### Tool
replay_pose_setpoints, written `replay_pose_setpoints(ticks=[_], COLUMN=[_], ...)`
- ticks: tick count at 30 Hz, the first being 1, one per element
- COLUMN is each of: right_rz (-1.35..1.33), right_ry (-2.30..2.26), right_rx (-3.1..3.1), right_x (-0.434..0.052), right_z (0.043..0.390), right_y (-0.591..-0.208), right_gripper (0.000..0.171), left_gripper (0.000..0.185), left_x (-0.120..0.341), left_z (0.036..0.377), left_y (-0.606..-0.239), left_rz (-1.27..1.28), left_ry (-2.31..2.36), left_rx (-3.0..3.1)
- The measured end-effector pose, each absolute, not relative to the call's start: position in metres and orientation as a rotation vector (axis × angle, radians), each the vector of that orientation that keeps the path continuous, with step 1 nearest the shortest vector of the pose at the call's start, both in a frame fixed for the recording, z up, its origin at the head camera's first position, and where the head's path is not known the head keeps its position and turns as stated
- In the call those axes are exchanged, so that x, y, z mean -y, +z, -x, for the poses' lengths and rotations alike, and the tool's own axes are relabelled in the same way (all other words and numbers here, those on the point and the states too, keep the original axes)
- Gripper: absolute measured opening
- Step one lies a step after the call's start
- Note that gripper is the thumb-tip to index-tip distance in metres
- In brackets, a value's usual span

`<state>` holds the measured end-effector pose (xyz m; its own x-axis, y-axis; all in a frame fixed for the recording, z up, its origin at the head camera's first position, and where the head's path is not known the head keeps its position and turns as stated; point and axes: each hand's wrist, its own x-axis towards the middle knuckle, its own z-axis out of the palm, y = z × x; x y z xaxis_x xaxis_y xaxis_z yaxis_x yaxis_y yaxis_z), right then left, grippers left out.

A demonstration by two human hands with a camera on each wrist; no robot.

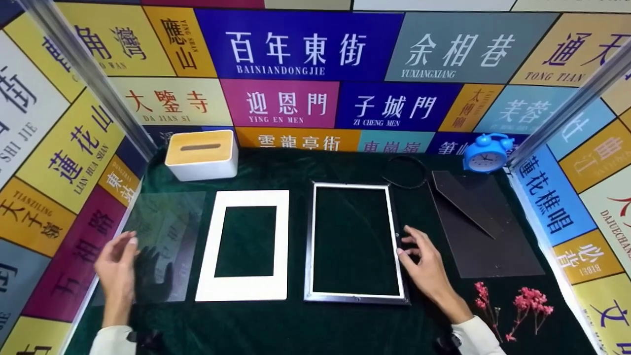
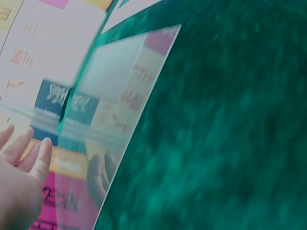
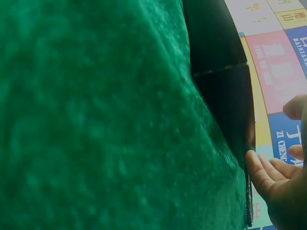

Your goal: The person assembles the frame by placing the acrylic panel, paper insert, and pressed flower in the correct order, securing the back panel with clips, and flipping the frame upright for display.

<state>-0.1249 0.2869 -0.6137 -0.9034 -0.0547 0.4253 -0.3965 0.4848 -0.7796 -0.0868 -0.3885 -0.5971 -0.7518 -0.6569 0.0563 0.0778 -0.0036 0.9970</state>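
Currently, left hand (image 1: pixel 117 261) relaxed, empty beside sheet (image 1: pixel 170 246); right hand (image 1: pixel 427 264) loose, ungripping at frame (image 1: pixel 357 299). Sheet likely light, slippery; frame stiff. Lift by opposite edges.

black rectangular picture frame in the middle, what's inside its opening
Dark green velvety cloth shows inside the black rectangular picture frame; whatever lies directly under its border is covered.

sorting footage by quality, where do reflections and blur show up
Head view: the clear sheet shows a dark hand-shaped reflection and faint lettering; left wrist view: that sheet mirrors the left hand and printed wall, while the green cloth looks soft; right wrist view: the cloth is blurred, the pink panel washed out.
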Motion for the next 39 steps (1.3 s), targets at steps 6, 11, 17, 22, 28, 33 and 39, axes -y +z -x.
replay_pose_setpoints(ticks=[6, 11, 17, 22, 28, 33, 39], right_rz=[-0.341, -0.297, -0.232, -0.178, -0.184, -0.177, -0.189], right_ry=[1.387, 1.374, 1.377, 1.439, 1.496, 1.496, 1.496], right_rx=[2.472, 2.542, 2.599, 2.615, 2.603, 2.596, 2.597], right_x=[-0.286, -0.289, -0.291, -0.291, -0.291, -0.293, -0.294], right_z=[0.120, 0.118, 0.118, 0.118, 0.116, 0.115, 0.115], right_y=[-0.613, -0.617, -0.621, -0.621, -0.624, -0.625, -0.626], right_gripper=[0.057, 0.056, 0.054, 0.053, 0.053, 0.051, 0.051], left_gripper=[0.048, 0.051, 0.049, 0.048, 0.058, 0.073, 0.072], left_x=[0.411, 0.421, 0.426, 0.433, 0.446, 0.455, 0.461], left_z=[0.069, 0.064, 0.064, 0.061, 0.053, 0.051, 0.056], left_y=[-0.591, -0.599, -0.604, -0.604, -0.604, -0.601, -0.592], left_rz=[-0.909, -0.829, -0.796, -0.820, -0.932, -1.011, -1.021], left_ry=[-1.351, -1.148, -1.053, -0.998, -0.936, -0.957, -0.934], left_rx=[2.280, 2.515, 2.593, 2.613, 2.693, 2.766, 2.821])
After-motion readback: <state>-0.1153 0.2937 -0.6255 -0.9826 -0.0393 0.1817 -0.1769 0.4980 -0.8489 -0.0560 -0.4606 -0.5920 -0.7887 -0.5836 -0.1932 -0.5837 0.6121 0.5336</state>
